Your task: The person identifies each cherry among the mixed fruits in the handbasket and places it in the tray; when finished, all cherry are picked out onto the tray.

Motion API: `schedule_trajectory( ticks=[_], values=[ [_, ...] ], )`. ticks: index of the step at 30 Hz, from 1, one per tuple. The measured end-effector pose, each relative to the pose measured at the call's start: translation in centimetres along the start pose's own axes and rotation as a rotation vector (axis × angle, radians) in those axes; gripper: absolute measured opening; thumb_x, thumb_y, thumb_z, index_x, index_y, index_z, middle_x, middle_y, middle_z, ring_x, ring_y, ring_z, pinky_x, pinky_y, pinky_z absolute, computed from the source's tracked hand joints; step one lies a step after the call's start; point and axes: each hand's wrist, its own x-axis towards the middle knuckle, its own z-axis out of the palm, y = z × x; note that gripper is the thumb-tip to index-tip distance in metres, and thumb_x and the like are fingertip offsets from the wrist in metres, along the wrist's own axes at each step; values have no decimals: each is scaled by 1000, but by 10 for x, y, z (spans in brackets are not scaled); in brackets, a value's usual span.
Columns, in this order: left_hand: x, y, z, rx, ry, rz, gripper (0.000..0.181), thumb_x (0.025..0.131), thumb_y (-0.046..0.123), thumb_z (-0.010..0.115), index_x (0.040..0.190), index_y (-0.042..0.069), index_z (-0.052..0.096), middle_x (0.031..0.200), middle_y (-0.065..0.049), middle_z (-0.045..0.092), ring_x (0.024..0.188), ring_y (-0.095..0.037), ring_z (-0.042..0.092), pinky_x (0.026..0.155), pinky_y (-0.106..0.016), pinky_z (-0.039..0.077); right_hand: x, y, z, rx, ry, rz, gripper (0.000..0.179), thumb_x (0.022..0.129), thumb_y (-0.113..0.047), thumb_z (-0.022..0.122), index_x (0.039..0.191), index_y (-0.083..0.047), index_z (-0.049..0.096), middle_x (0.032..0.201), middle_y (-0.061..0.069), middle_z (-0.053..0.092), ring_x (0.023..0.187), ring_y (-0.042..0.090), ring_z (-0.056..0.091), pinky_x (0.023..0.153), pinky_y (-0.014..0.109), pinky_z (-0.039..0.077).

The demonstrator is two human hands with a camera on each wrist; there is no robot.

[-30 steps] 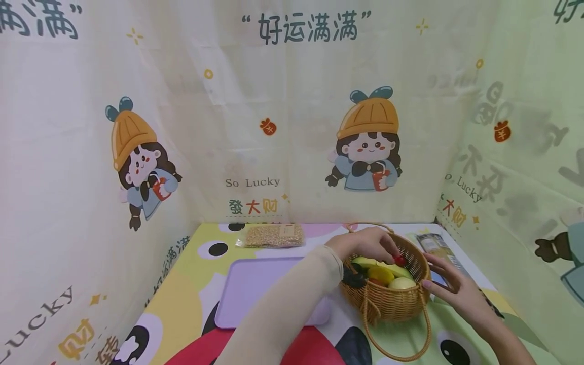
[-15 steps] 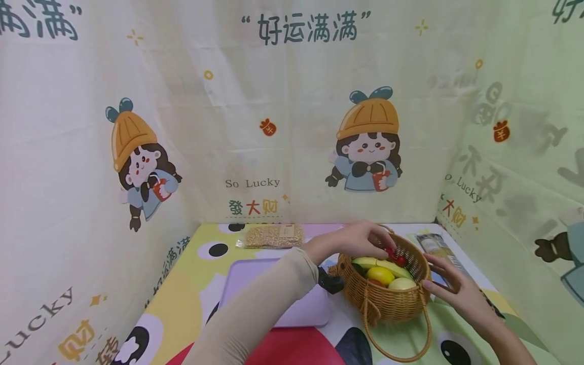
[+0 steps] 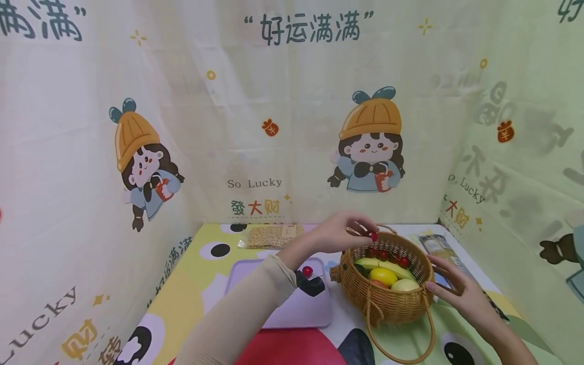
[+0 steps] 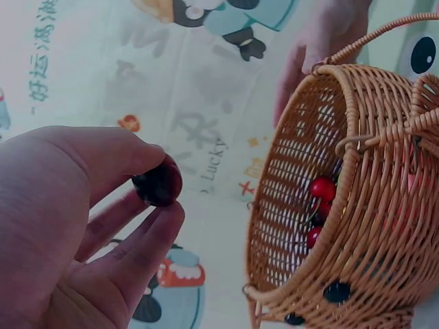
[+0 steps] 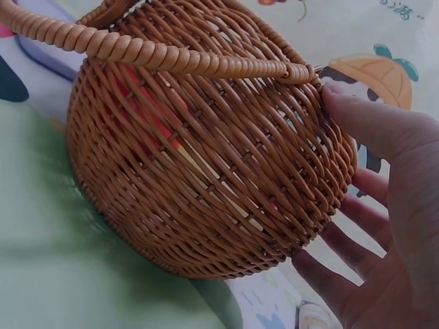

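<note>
My left hand (image 3: 343, 234) pinches a dark red cherry (image 4: 158, 181) between thumb and fingertips, just above the left back rim of the wicker basket (image 3: 397, 306). In the basket lie several more cherries (image 3: 404, 262), a banana (image 3: 397, 270), a lemon (image 3: 383, 276), a pale round fruit (image 3: 405, 285) and a partly hidden reddish fruit (image 3: 377, 284). My right hand (image 3: 465, 289) rests against the basket's right side, thumb at the rim and fairly straight, spread fingers along the outer wall. Another cherry (image 3: 307, 271) shows on the lilac tray (image 3: 292, 317), beside the left wrist.
A clear bag of grain (image 3: 271, 236) lies at the back of the table. Behind the right hand sits a printed packet (image 3: 440, 248). One rope handle (image 3: 401, 361) hangs down in front of the basket. Printed curtains close off the back and sides.
My left hand has risen out of the basket and moved left, bringing a cherry with it. The cherries inside and the one on the tray have come into view. The right hand stays put.
</note>
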Motion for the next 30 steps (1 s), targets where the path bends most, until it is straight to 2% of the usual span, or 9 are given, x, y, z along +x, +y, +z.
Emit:
schedule_trajectory(
  ticks=[4,6,11,14,20,24,30],
  values=[
    [-12,-7,-9,-9,61,-11,28,105,21,79,133,22,78,127,8,78,117,-5,72,100,-23,62,-1,2,0,-5,-3,1,69,114,-18,65,176,-20,34,179,-3,35,134,-31,40,97,14,57],
    [-19,-12,-15,-19,93,-20,27,104,22,79,131,23,79,125,8,79,117,-6,73,100,-24,62,-1,2,0,-3,-3,2,69,114,-18,65,176,-20,34,177,-7,36,133,-31,40,97,15,57],
    [-43,-30,-28,-60,182,-77,25,103,19,79,128,23,80,125,4,79,119,-13,75,101,-32,64,0,2,2,3,-3,19,70,114,-20,66,176,-20,34,176,-7,37,133,-30,40,97,16,57],
    [-57,-43,-32,-80,215,-116,25,104,18,79,129,20,79,127,0,79,123,-19,75,103,-36,64,1,3,1,-6,0,31,70,114,-21,66,176,-21,33,179,-1,35,133,-30,39,97,15,57],
    [-76,-63,-34,-104,249,-170,27,104,17,78,131,15,78,129,-5,80,127,-24,75,105,-41,64,1,4,-2,-12,6,31,71,114,-20,65,176,-21,32,177,-6,36,132,-31,38,97,14,56],
    [-86,-79,-34,-110,289,-198,28,103,18,80,131,14,79,128,-4,81,126,-24,76,103,-41,65,1,4,-2,-3,9,21,70,114,-20,65,176,-19,33,171,-17,38,132,-31,39,97,14,56],
    [-104,-117,-28,-132,381,-203,28,101,13,81,129,9,79,126,-9,80,122,-27,77,101,-39,66,2,3,1,2,14,4,70,113,-18,66,176,-18,34,170,-18,38,133,-30,39,97,13,54]
  ],
)
